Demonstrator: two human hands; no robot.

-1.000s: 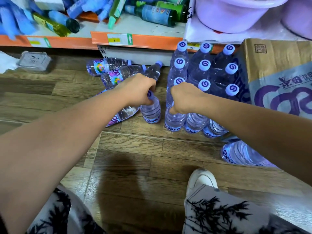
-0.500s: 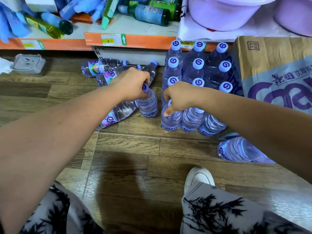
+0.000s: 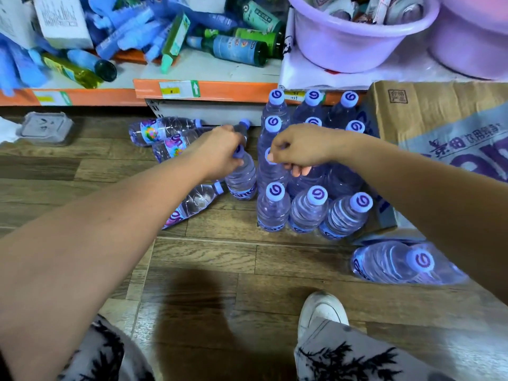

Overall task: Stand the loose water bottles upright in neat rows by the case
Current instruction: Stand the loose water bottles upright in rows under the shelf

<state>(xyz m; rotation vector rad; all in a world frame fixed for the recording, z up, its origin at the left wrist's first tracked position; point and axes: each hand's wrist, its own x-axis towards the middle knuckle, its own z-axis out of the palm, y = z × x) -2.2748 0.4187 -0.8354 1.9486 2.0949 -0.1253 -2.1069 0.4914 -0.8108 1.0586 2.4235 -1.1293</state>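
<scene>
On the floor beside the cardboard case, an upright bottle is clasped at the neck by the left hand, just left of the standing rows. The right hand is curled over a cap; whether it is gripped cannot be told.

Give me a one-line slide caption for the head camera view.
Left hand grips a water bottle by its neck beside the upright rows next to the cardboard case; right hand over them.
</scene>
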